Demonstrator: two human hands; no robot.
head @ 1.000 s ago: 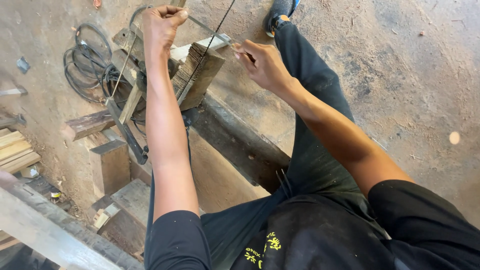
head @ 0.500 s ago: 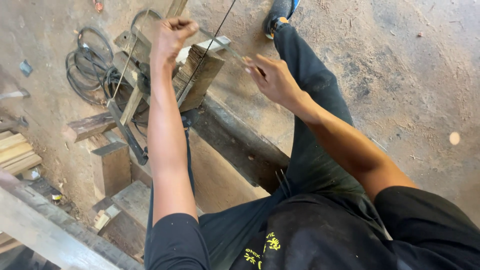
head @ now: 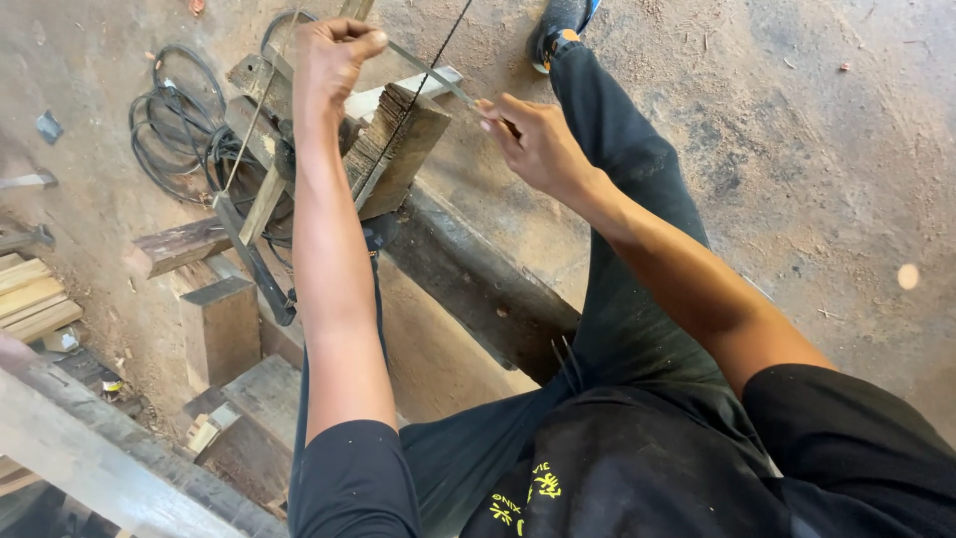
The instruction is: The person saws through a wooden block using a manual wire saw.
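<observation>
Left hand (head: 334, 55) is clenched on one end of a thin metal strip (head: 428, 72); right hand (head: 533, 144) pinches its other end between the fingers. The strip lies across the top of the wooden block (head: 398, 149), whose upper edge looks ridged. How much remains cannot be judged. Coiled cable (head: 174, 130) lies left of the block, a dark beam (head: 478, 284) below it.

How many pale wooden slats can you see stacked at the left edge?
3 at least: pale slats lie side by side at the far left edge, left of the dark wood block. The frame cuts them off, so more may be hidden.
</observation>
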